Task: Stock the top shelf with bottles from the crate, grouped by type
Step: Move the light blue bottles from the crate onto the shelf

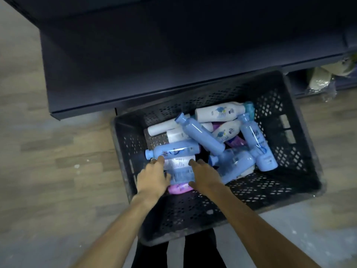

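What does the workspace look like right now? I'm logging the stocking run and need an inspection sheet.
Surface: wood-pattern floor; dark shelf above the crate, nothing seen on it.
Job's things: black perforated crate on the floor holds loose, lying bottles: blue bottles, white bottles, a pink bottle at the near side.
Clutter: clear plastic wrapping on a lower shelf at right.
Grips: left hand and right hand flank a blue bottle with a white label, fingers extended; no closed hold visible.
Cables: nothing seen.
Surroundings: person's dark trouser legs below the crate.
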